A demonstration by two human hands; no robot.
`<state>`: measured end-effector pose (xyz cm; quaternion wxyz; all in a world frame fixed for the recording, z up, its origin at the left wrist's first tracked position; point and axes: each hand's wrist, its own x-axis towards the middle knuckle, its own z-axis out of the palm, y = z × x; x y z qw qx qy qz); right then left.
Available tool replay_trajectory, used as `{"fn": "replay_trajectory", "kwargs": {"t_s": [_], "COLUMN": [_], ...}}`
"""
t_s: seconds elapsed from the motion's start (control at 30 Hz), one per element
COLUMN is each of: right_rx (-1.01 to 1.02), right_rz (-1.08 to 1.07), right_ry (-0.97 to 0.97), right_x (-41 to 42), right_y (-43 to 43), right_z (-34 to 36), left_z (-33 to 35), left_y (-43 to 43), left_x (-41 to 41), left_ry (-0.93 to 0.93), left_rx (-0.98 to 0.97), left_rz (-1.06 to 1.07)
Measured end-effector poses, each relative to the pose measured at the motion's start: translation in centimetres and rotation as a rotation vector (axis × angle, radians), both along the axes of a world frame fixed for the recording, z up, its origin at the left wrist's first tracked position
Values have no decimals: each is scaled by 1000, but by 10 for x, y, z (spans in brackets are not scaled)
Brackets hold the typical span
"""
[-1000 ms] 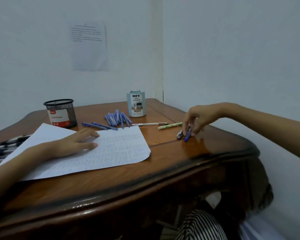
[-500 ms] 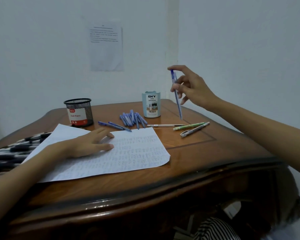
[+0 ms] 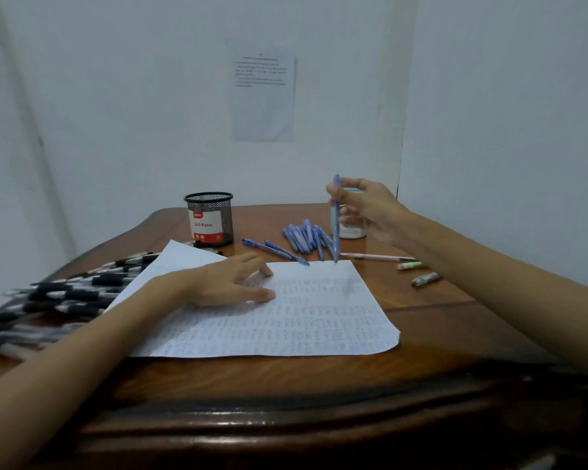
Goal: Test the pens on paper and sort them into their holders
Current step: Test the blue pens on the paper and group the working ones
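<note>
Head cam, the only view I've got. My right hand (image 3: 370,212) pinches a blue pen (image 3: 335,225) up near its top between thumb and fingers. The pen hangs almost upright, tip right at the far edge of the paper (image 3: 302,320), and I can't tell if it's touching. My left hand (image 3: 231,283) lies flat on the paper, fingers spread, pinning it down. I reckon I should shift the grip lower toward the tip before scribbling, and aim for a bare patch, since the sheet's mostly written over.

Containers: the black mesh holder (image 3: 209,218) sits beyond the paper's far left corner. Nothing pokes above its rim, and I can't see inside. The pale holder (image 3: 353,233) beyond the far right corner is mostly hidden behind my right hand, so no idea what's in it.
</note>
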<state>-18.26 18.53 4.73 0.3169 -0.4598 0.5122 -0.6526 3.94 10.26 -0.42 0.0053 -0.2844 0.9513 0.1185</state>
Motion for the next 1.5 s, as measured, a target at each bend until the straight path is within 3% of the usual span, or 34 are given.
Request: {"fn": "replay_trajectory", "kwargs": {"t_s": [0.13,0.23,0.3,0.43,0.6,0.8,1.0,1.5], "right_rx": [1,45,116,226,211,238,129,122], "right_rz": [9,-6,103,328,147,317,193,294], "right_ry": [-270,-328,-325,-168,-73,136,445,491], "right_x": [8,10,11,11,29,37,44,43], "right_y": [-12,-17,-15,-9,-7,1,2,1], "right_z": [-8,-26,-40,-50,-57,-59,-65,-68], "left_z": [4,6,7,9,10,10,10,8], "left_y": [-1,-2,-3,-5,-5,-2,-1,-2], "left_x": [4,6,6,5,6,5,5,5], "left_ry": [36,17,-6,-39,-41,-43,-21,-27], "left_rx": [79,108,105,111,114,112,129,131], "left_rz": [11,6,7,26,21,20,26,33]}}
